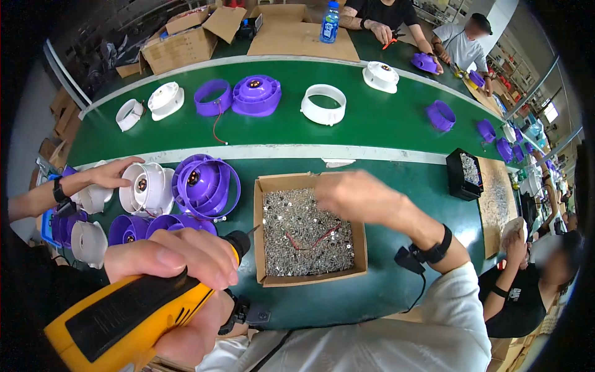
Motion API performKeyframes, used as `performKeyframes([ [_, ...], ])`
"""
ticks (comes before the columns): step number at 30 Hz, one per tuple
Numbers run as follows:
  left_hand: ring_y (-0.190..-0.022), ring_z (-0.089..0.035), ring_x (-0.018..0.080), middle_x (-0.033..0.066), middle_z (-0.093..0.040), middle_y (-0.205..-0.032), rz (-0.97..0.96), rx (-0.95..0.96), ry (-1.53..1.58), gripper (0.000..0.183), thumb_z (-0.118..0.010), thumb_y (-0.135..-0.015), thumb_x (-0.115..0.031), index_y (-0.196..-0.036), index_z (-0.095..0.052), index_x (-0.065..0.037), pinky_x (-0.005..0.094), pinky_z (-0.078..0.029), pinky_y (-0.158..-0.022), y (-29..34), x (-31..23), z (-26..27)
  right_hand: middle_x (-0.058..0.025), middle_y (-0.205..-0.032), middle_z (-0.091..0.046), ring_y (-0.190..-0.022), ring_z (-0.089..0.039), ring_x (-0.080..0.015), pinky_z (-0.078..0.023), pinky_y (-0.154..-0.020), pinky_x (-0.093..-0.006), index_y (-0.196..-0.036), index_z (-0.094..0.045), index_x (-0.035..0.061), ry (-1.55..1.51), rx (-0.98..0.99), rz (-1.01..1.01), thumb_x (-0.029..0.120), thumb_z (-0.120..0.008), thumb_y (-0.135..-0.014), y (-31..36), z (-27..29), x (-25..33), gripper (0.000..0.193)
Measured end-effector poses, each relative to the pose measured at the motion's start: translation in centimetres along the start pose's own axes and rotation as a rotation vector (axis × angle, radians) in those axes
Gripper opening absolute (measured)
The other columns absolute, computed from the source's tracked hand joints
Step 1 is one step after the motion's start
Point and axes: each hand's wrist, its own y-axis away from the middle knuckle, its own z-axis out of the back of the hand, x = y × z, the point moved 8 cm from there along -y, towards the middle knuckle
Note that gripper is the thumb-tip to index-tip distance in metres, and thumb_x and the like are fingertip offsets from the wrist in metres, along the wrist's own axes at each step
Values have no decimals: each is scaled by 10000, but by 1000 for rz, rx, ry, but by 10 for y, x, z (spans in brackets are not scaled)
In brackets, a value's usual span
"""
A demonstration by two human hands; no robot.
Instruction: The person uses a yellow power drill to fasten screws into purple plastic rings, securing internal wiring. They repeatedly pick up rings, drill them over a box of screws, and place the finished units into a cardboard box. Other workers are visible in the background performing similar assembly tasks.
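Observation:
My left hand (170,263) grips a yellow and black electric screwdriver (124,316) at the lower left. Its black nose and bit (248,234) point toward a shallow cardboard box (310,277) full of small silver screws (304,239). My right hand (353,195) hovers, blurred, over the far edge of that box with its fingers curled toward the screws. Whether it holds any is unclear. A purple round fan housing (204,184) and a white one (149,189) lie just left of the box.
Another person's hand (114,173) rests on the white housing. More purple and white housings (257,94) lie on the green conveyor belt (372,124). A black tray of screws (465,173) stands at right. Cardboard boxes (186,40), a bottle (330,22) and seated co-workers are beyond.

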Motion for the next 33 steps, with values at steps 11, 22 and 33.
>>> performKeyframes([
  [11, -496, -435, 166, 90, -472, -674, 16, -88, 11, 526, -507, -881, -495, -1059, -353, -24, 269, -364, -431, 7, 3, 3, -129, -845, -594, -799, -639, -275, -524, -669, -388, -852, -603, 15, 27, 132, 68, 74, -567, -736, 22, -65, 37, 135],
  [22, -494, -429, 168, 95, -474, -681, -12, -42, 24, 535, -527, -870, -492, -1052, -356, -19, 271, -361, -429, 3, 1, 6, -102, -858, -519, -794, -603, -265, -507, -653, -385, -843, -556, 26, 13, 190, 100, 165, -607, -796, 22, -79, 40, 156],
  [33, -488, -426, 167, 96, -474, -689, -56, -14, -2, 537, -505, -883, -489, -1082, -347, -16, 272, -367, -415, 5, -6, 12, -91, -749, -640, -639, -619, -208, -486, -553, -346, -885, -565, 60, -489, -21, -176, 170, -595, -859, 18, 32, -5, 117],
])
